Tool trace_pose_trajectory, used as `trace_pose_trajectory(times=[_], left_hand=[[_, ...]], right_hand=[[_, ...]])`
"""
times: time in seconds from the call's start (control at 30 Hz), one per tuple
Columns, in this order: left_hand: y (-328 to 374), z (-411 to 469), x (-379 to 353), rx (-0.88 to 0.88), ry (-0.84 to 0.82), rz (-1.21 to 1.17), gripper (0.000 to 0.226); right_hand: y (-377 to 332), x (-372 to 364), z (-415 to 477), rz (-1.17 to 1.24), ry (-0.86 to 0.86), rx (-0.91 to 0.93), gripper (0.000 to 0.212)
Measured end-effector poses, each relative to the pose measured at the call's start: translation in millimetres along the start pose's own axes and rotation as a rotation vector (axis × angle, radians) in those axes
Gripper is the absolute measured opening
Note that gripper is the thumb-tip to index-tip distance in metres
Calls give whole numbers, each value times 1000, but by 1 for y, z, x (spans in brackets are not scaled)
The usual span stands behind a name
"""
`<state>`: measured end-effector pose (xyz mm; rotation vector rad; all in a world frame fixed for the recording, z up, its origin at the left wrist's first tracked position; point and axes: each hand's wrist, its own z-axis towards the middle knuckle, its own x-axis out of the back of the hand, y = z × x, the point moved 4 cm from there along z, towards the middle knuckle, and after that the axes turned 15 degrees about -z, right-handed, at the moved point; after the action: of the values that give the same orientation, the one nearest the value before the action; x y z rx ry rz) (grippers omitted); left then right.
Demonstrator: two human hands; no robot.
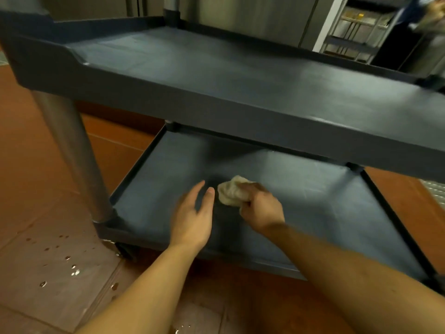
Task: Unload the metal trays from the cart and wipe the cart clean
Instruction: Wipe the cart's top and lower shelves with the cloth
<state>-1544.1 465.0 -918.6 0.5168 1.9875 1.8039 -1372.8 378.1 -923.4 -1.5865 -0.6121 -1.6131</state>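
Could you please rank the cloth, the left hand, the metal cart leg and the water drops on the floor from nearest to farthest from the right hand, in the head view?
1. cloth, in the right hand's grip.
2. left hand, just beside it.
3. metal cart leg, at the cart's left corner.
4. water drops, lower left floor.

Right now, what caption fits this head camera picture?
Right hand wipes the cart's bottom shelf with a cloth.

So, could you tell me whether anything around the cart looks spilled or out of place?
Yes: droplets are scattered on the floor tiles beside the cart, near its left caster. They glisten like spilled water. Both shelves look bare, apart from the cloth.
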Motion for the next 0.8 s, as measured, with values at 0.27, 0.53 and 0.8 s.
trace_pose_trajectory(times=[0.27,0.53,0.8], left_hand=[[-3,-7,-22,-30,-34,87,50],[-5,-11,-51,-21,-56,111,52],[-16,-11,-87,-50,-116,106,45]], right_hand=[[74,-12,-18,-159,-268,-145,84],[48,-24,-7,-84,-197,-161,57],[127,27,-10,509,-97,-444,12]])
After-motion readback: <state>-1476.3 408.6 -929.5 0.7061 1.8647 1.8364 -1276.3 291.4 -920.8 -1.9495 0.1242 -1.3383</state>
